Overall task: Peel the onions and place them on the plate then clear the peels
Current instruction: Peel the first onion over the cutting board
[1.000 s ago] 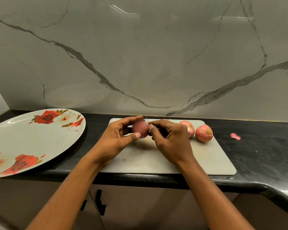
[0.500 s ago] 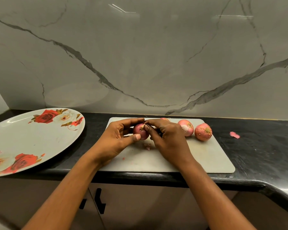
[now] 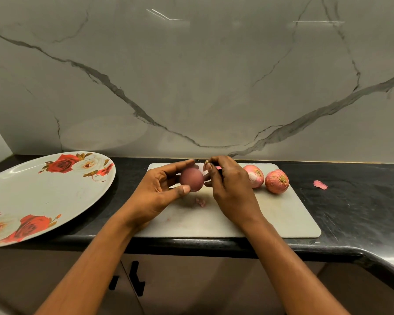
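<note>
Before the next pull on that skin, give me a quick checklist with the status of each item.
1. Onion secured: left hand grips the held onion above the cutting board: ok.
2. Peel grasped: right hand pinches a skin tip at the onion's far end: ok.
3. Held onion fully peeled: its far side is hidden: cannot tell.
4. Plate ready on the left, with no onion on it yet: ok.
5. Other onions peeled: the middle onion and the right onion sit on the board in their skins: not ok.
6. Peels cleared: there is a board scrap and a counter scrap: not ok.
</note>
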`<state>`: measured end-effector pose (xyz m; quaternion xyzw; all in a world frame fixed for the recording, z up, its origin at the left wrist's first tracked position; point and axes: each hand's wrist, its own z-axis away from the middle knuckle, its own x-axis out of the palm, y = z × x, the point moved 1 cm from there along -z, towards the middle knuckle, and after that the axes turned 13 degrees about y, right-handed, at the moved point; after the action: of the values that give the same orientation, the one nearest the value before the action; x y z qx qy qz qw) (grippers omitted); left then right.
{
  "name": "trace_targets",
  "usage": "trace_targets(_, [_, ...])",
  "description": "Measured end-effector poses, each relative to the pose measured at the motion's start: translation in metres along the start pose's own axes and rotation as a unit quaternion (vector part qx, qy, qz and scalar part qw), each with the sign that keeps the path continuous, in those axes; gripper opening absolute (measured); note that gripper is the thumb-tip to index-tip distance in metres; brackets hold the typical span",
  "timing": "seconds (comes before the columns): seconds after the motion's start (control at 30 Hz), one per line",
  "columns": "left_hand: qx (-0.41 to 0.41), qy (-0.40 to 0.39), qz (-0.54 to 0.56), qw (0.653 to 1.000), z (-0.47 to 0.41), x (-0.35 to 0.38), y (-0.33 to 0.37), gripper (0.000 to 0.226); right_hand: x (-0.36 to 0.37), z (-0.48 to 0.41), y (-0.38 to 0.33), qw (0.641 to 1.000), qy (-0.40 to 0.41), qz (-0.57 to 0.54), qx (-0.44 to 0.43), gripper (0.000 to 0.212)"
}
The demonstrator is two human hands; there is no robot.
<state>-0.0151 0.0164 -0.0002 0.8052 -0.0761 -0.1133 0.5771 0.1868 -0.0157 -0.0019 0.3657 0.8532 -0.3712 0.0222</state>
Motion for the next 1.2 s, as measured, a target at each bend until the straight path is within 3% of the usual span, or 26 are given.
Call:
trace_targets(0.4, [-0.008,0.039,0.017,0.999,-0.0021,0.0009,-0.0024,0.061,-0.0089,0.0046,-0.0048,0.999,0.002,-0.021,0.04,0.014])
trace_targets(0.57, [-0.007,0.038,0.009,0.999,-0.0017,-0.0005,-0.0012,0.065,-0.006,0.0046,-0.0046,0.992,-0.048,-0.059,0.097,0.045])
trace_targets(0.8, [0.008,0.024,0.008,1.0,-0.0001,0.0001,0.0004,0.067,-0.0102,0.002,-0.0088,0.985,-0.071,-0.117,0.103,0.019])
trace_targets(1.2, [0.021,0.021,0.005,1.0,-0.0003,0.0011,0.0005,0.067,-0.0089,0.002,-0.0051,0.981,-0.071,-0.127,0.128,0.017])
